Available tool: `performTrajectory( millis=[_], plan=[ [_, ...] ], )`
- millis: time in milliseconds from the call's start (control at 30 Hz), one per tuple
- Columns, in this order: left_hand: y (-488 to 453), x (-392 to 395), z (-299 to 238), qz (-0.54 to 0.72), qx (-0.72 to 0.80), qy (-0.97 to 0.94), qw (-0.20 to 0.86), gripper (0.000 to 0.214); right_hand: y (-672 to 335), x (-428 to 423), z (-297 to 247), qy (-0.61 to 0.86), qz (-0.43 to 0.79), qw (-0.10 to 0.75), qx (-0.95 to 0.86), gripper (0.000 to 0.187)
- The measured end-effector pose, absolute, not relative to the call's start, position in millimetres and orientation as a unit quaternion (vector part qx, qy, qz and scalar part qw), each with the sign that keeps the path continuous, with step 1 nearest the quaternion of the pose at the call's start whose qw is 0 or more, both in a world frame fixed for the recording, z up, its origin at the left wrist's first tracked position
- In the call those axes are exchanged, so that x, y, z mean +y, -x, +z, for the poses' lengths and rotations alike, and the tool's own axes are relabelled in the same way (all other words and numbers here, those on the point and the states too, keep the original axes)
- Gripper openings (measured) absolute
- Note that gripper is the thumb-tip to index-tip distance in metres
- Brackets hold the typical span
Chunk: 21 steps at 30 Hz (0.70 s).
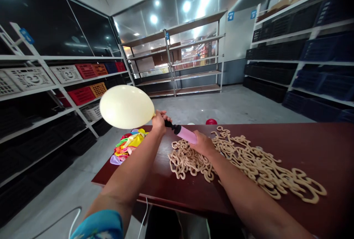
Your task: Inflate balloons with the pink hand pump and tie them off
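A pale yellow inflated balloon [126,107] hangs at the left, its neck pinched in my left hand [159,121]. From that hand a black nozzle end leads into a pink balloon pump [187,134]. My right hand [202,144] is wrapped around the pump's pink barrel, above the table. Exactly how the neck sits on the nozzle is hidden by my left fingers. Below my left forearm lies a heap of uninflated coloured balloons [132,141]. Beneath and beyond my right hand spread many tan, curly loops [249,158], whose kind I cannot tell.
The dark red table [304,143] spans the front. Behind its far edge a red round thing [211,121] shows. Shelves with crates [85,95] stand left, a metal rack [171,62] at the back, and dark bins [271,71] right. A white cable [143,217] hangs below the table.
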State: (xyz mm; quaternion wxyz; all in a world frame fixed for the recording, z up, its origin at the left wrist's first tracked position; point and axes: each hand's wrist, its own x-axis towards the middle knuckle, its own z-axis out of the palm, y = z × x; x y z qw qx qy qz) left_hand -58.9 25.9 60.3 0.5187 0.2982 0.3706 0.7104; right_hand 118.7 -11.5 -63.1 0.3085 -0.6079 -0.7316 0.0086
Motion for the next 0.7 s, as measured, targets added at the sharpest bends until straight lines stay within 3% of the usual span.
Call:
performTrajectory(
  millis=[333, 700],
  plan=[
    [125.4, 37.9, 123.3, 0.738, 0.378, -0.314, 0.463, 0.027, -120.4, -7.8, -67.1, 0.596, 0.01, 0.336, -0.729, 0.032],
    [54.8, 34.5, 42.3, 0.709, 0.38, -0.27, 0.529, 0.031, -121.0, -7.2, -69.1, 0.6, 0.014, 0.303, -0.74, 0.031]
  ],
)
